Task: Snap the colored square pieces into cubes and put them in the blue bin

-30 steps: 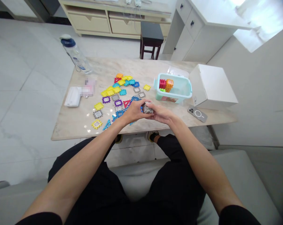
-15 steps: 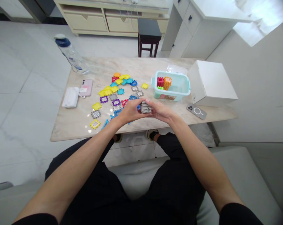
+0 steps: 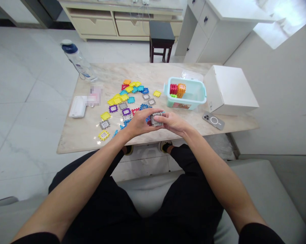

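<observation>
Loose tiles [image 3: 117,100] spread left of and beyond the grip, some blue ones partly hidden behind the left hand [image 3: 139,122]. Beyond and to its right stands a tub [image 3: 193,106]; farther right are a box [image 3: 236,84] and a phone [image 3: 219,124]. Since half a second ago, the right hand's [image 3: 175,122] thumb has moved down across the grey stack [image 3: 156,123]. Both hands hold that stack, its body between their fingers.
</observation>
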`<state>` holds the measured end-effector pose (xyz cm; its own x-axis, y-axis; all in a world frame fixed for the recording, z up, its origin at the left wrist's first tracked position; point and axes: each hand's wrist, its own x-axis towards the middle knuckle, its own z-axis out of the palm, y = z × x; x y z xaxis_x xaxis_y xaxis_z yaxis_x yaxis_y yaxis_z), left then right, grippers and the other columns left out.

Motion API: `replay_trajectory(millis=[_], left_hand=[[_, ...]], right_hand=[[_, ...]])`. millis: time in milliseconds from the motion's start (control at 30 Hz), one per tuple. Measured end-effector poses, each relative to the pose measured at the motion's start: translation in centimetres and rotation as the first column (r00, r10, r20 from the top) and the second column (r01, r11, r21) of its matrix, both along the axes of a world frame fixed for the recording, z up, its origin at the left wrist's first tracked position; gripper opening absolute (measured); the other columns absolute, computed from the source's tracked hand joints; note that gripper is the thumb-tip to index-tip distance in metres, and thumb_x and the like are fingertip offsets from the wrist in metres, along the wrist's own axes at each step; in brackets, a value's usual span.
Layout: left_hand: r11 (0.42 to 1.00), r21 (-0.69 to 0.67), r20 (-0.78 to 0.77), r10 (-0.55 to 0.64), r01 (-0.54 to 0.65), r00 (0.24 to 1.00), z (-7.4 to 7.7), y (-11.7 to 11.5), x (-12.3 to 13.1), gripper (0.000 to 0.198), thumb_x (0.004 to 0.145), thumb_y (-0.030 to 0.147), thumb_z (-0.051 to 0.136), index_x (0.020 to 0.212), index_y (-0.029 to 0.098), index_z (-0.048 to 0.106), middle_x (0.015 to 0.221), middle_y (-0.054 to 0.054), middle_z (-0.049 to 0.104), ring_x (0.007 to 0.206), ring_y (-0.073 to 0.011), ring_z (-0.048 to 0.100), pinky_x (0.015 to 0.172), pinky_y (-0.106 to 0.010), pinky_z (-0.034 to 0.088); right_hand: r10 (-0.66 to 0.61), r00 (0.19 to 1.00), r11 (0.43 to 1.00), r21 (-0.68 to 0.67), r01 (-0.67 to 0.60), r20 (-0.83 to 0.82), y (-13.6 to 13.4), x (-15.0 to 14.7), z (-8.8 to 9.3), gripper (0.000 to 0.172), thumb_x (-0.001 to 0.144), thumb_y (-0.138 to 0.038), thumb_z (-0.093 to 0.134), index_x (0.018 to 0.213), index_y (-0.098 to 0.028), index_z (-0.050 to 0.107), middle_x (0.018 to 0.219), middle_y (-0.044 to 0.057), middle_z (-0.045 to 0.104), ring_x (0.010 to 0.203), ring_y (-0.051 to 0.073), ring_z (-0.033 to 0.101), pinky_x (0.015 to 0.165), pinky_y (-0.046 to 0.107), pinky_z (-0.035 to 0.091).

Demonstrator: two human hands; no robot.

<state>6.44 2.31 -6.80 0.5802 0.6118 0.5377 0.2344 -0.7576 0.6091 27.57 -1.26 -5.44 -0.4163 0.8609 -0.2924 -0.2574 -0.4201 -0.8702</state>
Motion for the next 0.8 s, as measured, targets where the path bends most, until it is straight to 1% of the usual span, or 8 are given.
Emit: replay_trajectory(millis=[133,233,300,433,533,600,700,800], left_hand=[[0.998,0.056,0.027,-0.001,0.000,1.000,0.6,-0.4,-0.2,0.059,0.092,0.048,0.095,0.143,0.023,0.078,0.133,-0.012,0.087,0.117,-0.0265,0.085,0.106,-0.036,0.066],[0.997,0.057,0.032,-0.043,0.041,0.999,1.0,-0.6,-0.2,0.064,0.092,0.050,0.096,0.146,0.023,0.076,0.134,-0.012,0.086,0.116,-0.0260,0.086,0.105,-0.035,0.067],[0.996,0.057,0.036,-0.067,0.065,0.997,1.0,-0.8,-0.1,0.066,0.091,0.052,0.097,0.147,0.023,0.076,0.133,-0.012,0.087,0.116,-0.0261,0.086,0.104,-0.035,0.067],[0.998,0.046,0.029,-0.045,0.043,0.999,0.6,-1.1,0.1,0.056,0.093,0.049,0.093,0.142,0.024,0.079,0.130,-0.012,0.088,0.116,-0.0256,0.086,0.106,-0.036,0.067],[0.998,0.057,0.018,-0.036,0.034,0.999,0.5,-1.1,0.1,0.054,0.094,0.047,0.092,0.141,0.024,0.079,0.129,-0.011,0.088,0.116,-0.0253,0.086,0.106,-0.035,0.067],[0.996,0.076,0.015,-0.037,0.036,0.999,0.5,-1.1,0.1,0.052,0.095,0.045,0.090,0.142,0.024,0.079,0.129,-0.011,0.088,0.115,-0.0245,0.086,0.103,-0.034,0.067],[0.996,0.086,0.013,-0.026,0.025,1.000,0.6,-1.1,0.0,0.048,0.098,0.041,0.088,0.142,0.025,0.078,0.129,-0.010,0.088,0.115,-0.0239,0.086,0.102,-0.034,0.067],[0.999,0.049,-0.012,-0.022,0.023,1.000,0.8,-1.3,0.1,0.051,0.096,0.044,0.088,0.142,0.024,0.078,0.130,-0.011,0.087,0.118,-0.0253,0.085,0.107,-0.037,0.066]], right_hand=[[-0.017,1.000,1.000,0.001,0.017,-0.006,-0.6,0.0,0.7,0.056,0.075,-0.066,0.104,0.102,-0.021,0.082,0.105,0.007,0.083,0.102,0.024,0.076,0.086,0.034,0.066],[-0.019,1.000,1.000,0.011,0.019,-0.002,-0.8,0.0,0.9,0.059,0.073,-0.067,0.105,0.103,-0.021,0.082,0.102,0.006,0.083,0.101,0.024,0.076,0.082,0.033,0.065],[-0.009,1.000,1.000,0.013,0.009,-0.011,-0.9,0.0,1.0,0.060,0.070,-0.066,0.106,0.101,-0.021,0.082,0.101,0.006,0.083,0.100,0.025,0.077,0.081,0.032,0.065],[0.014,1.000,1.000,-0.001,-0.014,-0.028,-1.2,-0.2,1.2,0.061,0.068,-0.067,0.107,0.100,-0.021,0.082,0.101,0.007,0.084,0.103,0.026,0.078,0.084,0.033,0.066],[0.038,0.999,0.999,0.017,-0.038,-0.018,-1.4,-0.3,1.4,0.061,0.068,-0.063,0.108,0.104,-0.021,0.082,0.106,0.008,0.084,0.106,0.027,0.079,0.086,0.034,0.066],[0.044,0.999,0.998,0.044,-0.045,0.023,-1.4,-0.3,1.4,0.059,0.067,-0.058,0.109,0.106,-0.021,0.083,0.108,0.008,0.085,0.105,0.026,0.078,0.086,0.033,0.066],[0.026,0.995,0.996,0.084,-0.035,0.097,-1.3,-0.3,1.2,0.055,0.066,-0.053,0.110,0.103,-0.021,0.084,0.105,0.006,0.084,0.099,0.023,0.077,0.084,0.031,0.063],[0.009,0.992,0.993,0.113,-0.023,0.124,-1.2,-0.3,0.8,0.052,0.067,-0.053,0.108,0.101,-0.021,0.084,0.101,0.004,0.083,0.097,0.023,0.076,0.083,0.031,0.062]])
